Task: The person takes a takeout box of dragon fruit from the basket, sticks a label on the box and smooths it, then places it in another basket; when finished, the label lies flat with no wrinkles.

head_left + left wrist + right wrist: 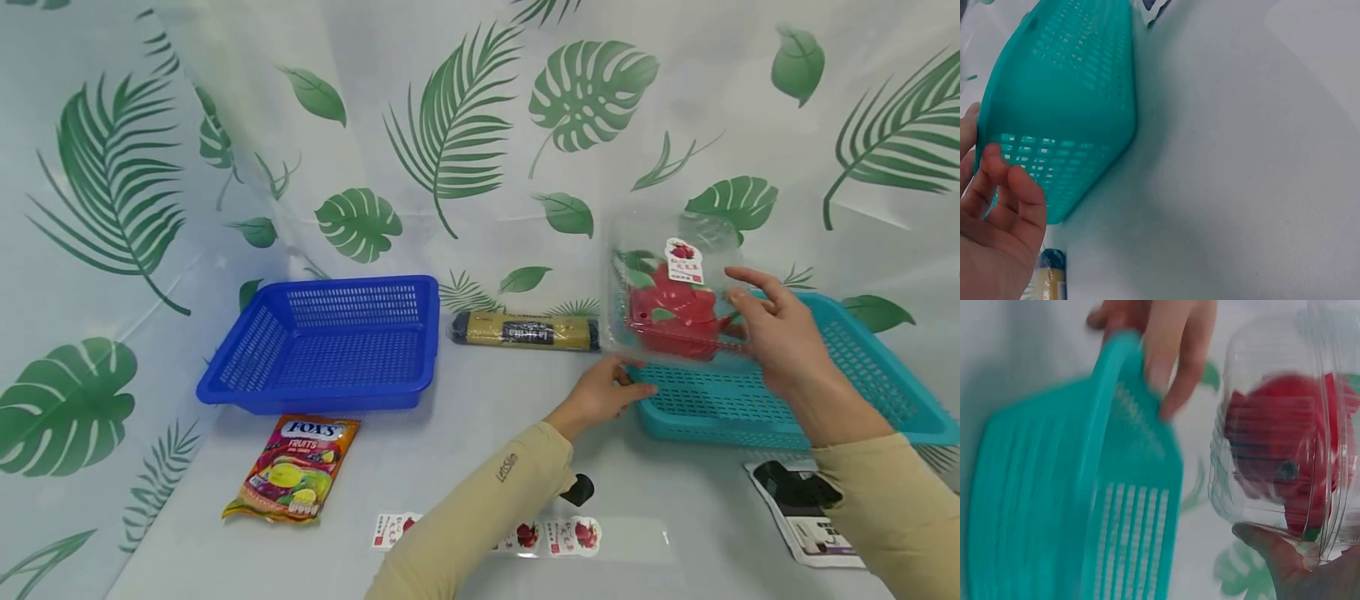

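Observation:
My right hand [783, 337] holds a clear plastic box [630, 333] by its right side, raised over the left part of a teal basket [720, 427]. Inside the box is a red dragon fruit [671, 312] with green tips; a dragon fruit sticker [684, 261] is on the lid. In the right wrist view, my right thumb presses the wall of the box. My left hand [600, 393] grips the teal basket's rim at its left corner, with fingers bent over the edge in the left wrist view.
A blue basket [318, 400] stands at the left, with a Fox's candy bag [296, 471] in front. A yellow pasta pack [525, 330] lies between the baskets. Nearer are a strip of stickers [573, 536], a small black piece [578, 490] and a black-and-white packet [813, 533].

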`<act>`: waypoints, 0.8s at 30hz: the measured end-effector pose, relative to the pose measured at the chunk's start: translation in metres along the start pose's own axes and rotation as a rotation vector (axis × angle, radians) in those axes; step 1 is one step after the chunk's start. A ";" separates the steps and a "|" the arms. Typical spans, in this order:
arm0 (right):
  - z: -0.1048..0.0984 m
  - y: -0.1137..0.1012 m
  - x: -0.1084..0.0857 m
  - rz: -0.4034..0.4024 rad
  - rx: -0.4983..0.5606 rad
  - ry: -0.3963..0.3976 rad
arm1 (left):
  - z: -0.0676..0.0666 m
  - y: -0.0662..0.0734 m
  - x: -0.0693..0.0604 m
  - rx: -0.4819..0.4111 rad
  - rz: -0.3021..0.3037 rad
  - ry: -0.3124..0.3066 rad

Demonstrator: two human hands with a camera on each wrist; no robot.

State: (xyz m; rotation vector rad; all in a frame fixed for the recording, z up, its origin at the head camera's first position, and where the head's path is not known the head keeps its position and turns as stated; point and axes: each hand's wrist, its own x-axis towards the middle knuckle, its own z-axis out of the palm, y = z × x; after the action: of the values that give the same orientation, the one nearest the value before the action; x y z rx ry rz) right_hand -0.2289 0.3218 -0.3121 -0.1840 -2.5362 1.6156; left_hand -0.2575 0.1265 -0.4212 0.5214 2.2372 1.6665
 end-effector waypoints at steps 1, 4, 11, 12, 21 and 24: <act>-0.008 0.005 0.001 0.002 -0.008 -0.004 | 0.000 0.000 0.000 -0.010 -0.005 -0.003; -0.029 0.020 0.004 0.002 -0.027 -0.015 | -0.002 0.001 0.000 -0.028 -0.029 -0.005; -0.064 0.051 0.006 -0.022 -0.163 -0.056 | -0.003 0.003 -0.001 -0.026 -0.050 -0.010; -0.068 0.055 0.005 -0.023 -0.185 -0.069 | -0.003 0.003 -0.001 -0.026 -0.048 -0.012; -0.091 0.098 0.006 -0.012 -0.254 -0.201 | -0.003 0.007 -0.002 -0.018 -0.055 -0.016; -0.094 0.111 0.008 0.013 -0.233 -0.231 | -0.002 0.008 -0.001 -0.011 -0.058 -0.017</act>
State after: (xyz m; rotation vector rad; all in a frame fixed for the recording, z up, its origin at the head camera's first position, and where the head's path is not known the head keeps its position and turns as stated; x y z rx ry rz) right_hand -0.2170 0.4538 -0.3727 -0.0377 -2.9016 1.4155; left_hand -0.2563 0.1259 -0.4132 0.4625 2.2078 1.6392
